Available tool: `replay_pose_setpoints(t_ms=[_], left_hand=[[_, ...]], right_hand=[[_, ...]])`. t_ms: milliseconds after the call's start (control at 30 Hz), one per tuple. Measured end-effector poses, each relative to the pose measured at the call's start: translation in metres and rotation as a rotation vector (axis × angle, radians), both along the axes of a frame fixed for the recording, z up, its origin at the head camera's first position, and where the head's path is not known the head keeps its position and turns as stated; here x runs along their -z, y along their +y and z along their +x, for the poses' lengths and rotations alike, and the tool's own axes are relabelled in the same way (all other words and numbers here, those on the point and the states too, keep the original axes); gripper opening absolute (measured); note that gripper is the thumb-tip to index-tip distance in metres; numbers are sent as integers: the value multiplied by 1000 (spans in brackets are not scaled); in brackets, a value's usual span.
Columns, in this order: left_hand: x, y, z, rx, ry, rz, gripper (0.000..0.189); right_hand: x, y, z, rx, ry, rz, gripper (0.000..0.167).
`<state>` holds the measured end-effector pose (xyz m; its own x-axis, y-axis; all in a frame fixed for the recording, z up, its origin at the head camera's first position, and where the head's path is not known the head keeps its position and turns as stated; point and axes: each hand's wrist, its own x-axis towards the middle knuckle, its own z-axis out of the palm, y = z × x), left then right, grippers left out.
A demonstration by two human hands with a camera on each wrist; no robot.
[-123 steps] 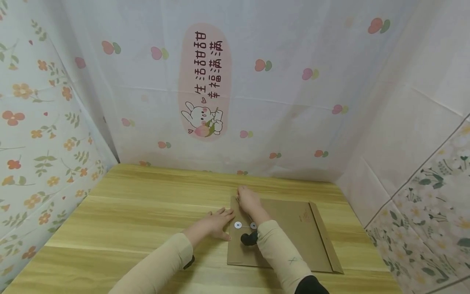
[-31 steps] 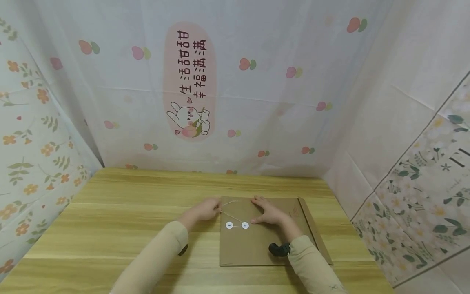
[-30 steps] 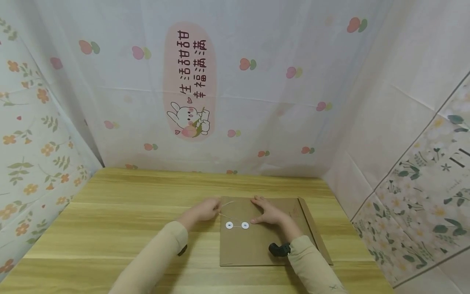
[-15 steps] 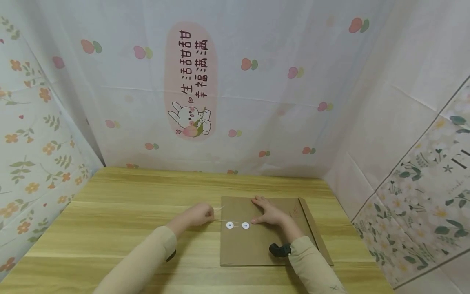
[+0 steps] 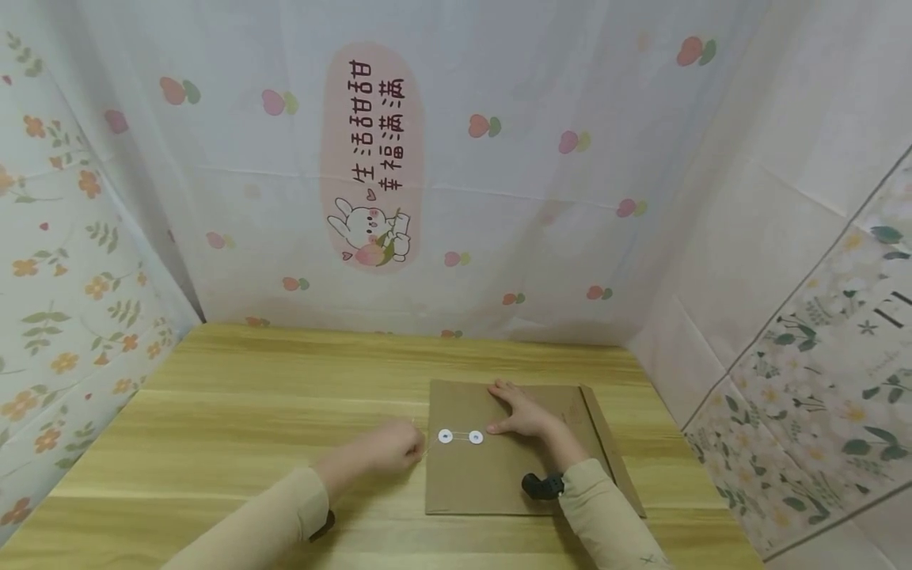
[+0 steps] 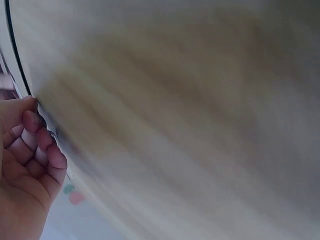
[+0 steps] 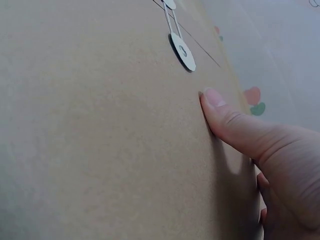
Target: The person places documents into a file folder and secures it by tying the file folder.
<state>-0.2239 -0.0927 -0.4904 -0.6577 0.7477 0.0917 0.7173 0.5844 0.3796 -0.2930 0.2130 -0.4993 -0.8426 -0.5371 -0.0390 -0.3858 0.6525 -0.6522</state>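
Note:
A brown paper document envelope (image 5: 470, 487) lies flat on the table, with two white round paper buttons (image 5: 445, 436) near its left edge. White string (image 5: 460, 433) runs between the buttons in two strands. Just left of the envelope's edge, my left hand (image 5: 393, 446) has its fingers curled and pinches the string's loose end, which shows faintly by the fingertips. In the left wrist view, thumb and forefinger (image 6: 31, 120) meet at their tips. My right hand (image 5: 526, 413) rests spread on the envelope, right of the buttons; its thumb (image 7: 232, 122) presses near one button (image 7: 183, 51).
The wood-grain table (image 5: 285, 396) extends left of the envelope. A white printed cloth (image 5: 499, 198) hangs behind it, with floral cloths at both sides. A black wrist device (image 5: 543, 486) sits at the right sleeve.
My left hand moves from the envelope's upper left edge leftward, then toward me, drawing the string round the left button; a second strand spans the buttons. My right hand stays put over the last second.

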Motion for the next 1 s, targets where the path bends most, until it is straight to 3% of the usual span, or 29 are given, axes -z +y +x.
replay_pose_setpoints(t_ms=[67, 333, 533, 767, 1000], left_hand=[[1, 5, 7, -3, 29, -7, 36], [-4, 33, 27, -58, 199, -60, 32], [-8, 49, 38, -31, 214, -36, 29], [-4, 64, 46, -21, 236, -59, 25], [-8, 78, 60, 28, 258, -103, 25]], right_hand=[[2, 0, 1, -17, 9, -9, 94], [2, -5, 1, 60, -21, 51, 89], [0, -7, -2, 76, 0, 103, 86], [-1, -6, -2, 67, 4, 96, 86], [0, -6, -3, 64, 9, 105, 87]])
